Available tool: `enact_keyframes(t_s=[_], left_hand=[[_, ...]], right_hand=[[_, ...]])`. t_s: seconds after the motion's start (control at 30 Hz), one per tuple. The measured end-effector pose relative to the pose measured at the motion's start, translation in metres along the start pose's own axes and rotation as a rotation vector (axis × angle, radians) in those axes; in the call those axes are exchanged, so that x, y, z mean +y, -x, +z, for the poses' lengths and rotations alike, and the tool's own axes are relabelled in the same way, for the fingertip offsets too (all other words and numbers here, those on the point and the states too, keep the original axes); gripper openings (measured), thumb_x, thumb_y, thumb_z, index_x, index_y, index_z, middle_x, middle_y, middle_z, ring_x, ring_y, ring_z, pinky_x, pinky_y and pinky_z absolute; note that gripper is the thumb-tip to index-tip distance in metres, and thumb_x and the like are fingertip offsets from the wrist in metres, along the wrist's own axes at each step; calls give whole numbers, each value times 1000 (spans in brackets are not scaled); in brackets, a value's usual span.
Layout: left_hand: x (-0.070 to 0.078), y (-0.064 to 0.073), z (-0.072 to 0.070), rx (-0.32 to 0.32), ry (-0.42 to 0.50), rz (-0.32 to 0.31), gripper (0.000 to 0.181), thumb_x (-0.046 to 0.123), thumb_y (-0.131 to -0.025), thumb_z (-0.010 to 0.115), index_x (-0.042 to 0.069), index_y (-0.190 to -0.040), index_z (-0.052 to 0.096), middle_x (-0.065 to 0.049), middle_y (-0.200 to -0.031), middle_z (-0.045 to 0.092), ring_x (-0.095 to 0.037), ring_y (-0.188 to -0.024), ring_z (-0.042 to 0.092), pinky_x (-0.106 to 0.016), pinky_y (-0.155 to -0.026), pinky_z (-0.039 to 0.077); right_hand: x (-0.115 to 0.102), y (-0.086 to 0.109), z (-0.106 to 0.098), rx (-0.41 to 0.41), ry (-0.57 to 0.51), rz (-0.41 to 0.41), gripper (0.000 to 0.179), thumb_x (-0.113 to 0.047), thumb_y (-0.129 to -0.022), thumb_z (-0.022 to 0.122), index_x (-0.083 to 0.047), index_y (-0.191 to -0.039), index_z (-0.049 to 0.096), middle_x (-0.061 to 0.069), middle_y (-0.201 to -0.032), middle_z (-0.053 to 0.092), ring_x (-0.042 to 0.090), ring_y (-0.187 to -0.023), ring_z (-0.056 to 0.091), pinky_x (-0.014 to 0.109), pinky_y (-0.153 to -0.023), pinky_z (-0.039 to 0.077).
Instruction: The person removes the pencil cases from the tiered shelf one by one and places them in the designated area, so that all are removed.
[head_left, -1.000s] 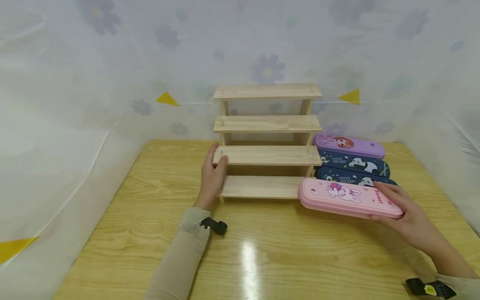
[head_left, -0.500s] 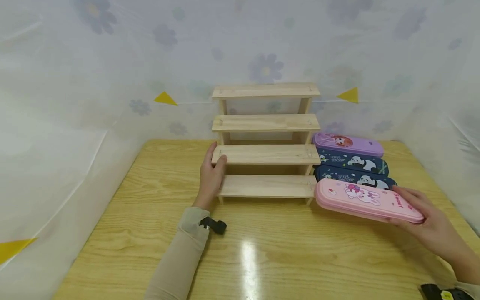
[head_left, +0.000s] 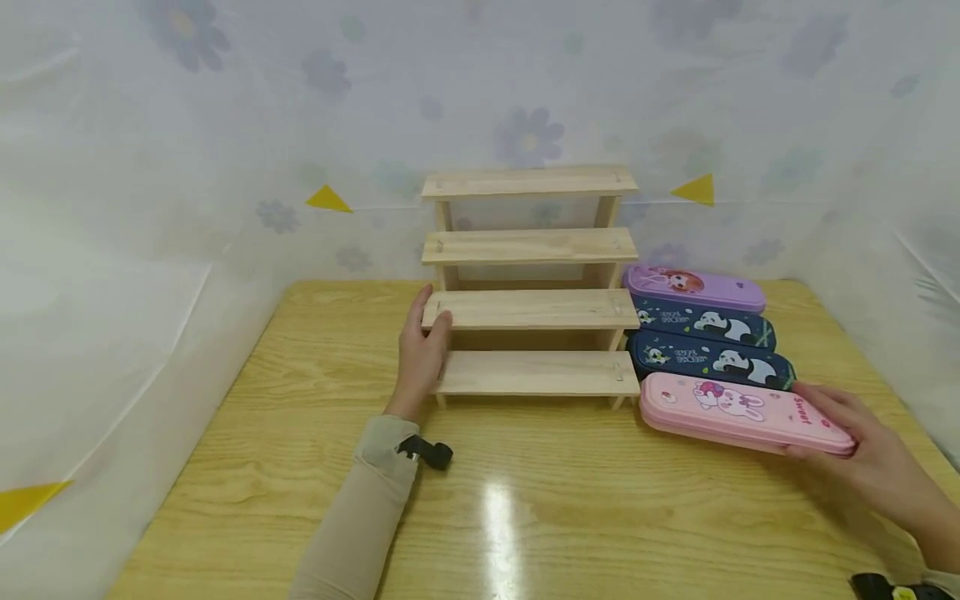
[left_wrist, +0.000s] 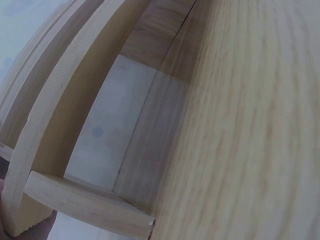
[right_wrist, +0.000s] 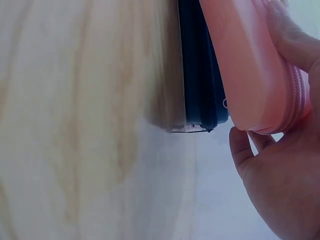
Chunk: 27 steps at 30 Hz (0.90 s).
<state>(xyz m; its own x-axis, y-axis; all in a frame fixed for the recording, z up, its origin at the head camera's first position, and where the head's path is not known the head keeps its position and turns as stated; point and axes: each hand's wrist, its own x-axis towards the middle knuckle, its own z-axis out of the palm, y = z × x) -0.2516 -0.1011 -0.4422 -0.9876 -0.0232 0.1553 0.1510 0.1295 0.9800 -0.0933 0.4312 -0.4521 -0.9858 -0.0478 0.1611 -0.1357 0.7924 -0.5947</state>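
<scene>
A stepped wooden display rack stands on the table, its tiers rising toward the back. My left hand holds the left end of its second tier from the bottom, thumb at the front corner. To the right of the rack, my right hand grips the right end of a pink pencil case with a rabbit print. In the right wrist view, the pink case is tilted and raised off the table, beside a dark blue case. Part of the right hand's fingers is hidden by the case.
Behind the pink case lie two dark blue panda pencil cases and a purple one, in a row against the rack's right side. A pale floral sheet hangs behind and beside the wood-grain table.
My right hand has carried the pink case rightward, away from the rack's bottom tier, then slightly toward me and lower, uncovering more of the front panda case. My left hand stays on the rack.
</scene>
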Motion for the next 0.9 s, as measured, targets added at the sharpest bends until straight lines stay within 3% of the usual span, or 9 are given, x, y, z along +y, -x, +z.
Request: enact_keyframes(t_s=[0.07, 0.1, 0.17, 0.2, 0.5, 0.73, 0.9], left_hand=[[9, 4, -1, -3, -14, 0, 56, 32, -103, 50, 28, -156, 30, -1, -52, 43, -15, -45, 40, -31, -46, 41], [14, 7, -1, -4, -18, 3, 56, 30, -104, 50, 26, -156, 30, 0, -53, 43, -15, -46, 40, -31, -47, 41], [21, 10, -1, -5, -21, 13, 56, 27, -104, 50, 22, -156, 30, 0, -53, 44, -14, -46, 41, -31, -48, 42], [22, 11, -1, -5, -22, 17, 56, 27, -104, 50, 20, -156, 30, 0, -52, 44, -14, -46, 41, -31, -48, 42], [23, 10, -1, -6, -13, 11, 56, 27, -104, 50, 22, -156, 30, 1, -52, 43, -14, -45, 39, -30, -47, 40], [-7, -2, 0, 18, -13, 34, 59, 38, -102, 52, 27, -156, 31, -1, -53, 44, -17, -48, 41, -32, -48, 40], [-14, -3, 0, 31, -12, 53, 57, 46, -100, 52, 35, -154, 33, -1, -52, 42, -17, -44, 38, -32, -44, 38]], right_hand=[[0, -2, 0, -14, -7, -5, 83, -16, -85, 80, -18, -155, 35, 24, -147, 29, 54, -126, 26, 34, -117, 5], [-1, -3, -1, -27, -11, -5, 84, -17, -84, 80, -17, -155, 35, 26, -147, 29, 56, -126, 26, 48, -118, 5], [-1, -4, -1, -59, -10, 2, 86, -19, -84, 80, -15, -155, 34, 30, -146, 29, 59, -123, 26, 73, -107, 6], [-1, -5, -2, -77, -9, 10, 86, -21, -84, 81, -14, -155, 33, 31, -145, 29, 61, -123, 25, 79, -101, 7], [-3, -11, 1, -203, 87, 55, 91, -35, -80, 83, -6, -152, 36, 33, -139, 34, 59, -116, 32, 81, -87, 27], [-7, -13, 2, -225, 101, 58, 90, -34, -81, 82, 0, -151, 36, 36, -138, 33, 60, -116, 31, 80, -87, 29], [-12, -16, -3, -207, 89, 75, 84, -31, -85, 78, 1, -150, 36, 38, -139, 34, 62, -119, 31, 79, -83, 33]])
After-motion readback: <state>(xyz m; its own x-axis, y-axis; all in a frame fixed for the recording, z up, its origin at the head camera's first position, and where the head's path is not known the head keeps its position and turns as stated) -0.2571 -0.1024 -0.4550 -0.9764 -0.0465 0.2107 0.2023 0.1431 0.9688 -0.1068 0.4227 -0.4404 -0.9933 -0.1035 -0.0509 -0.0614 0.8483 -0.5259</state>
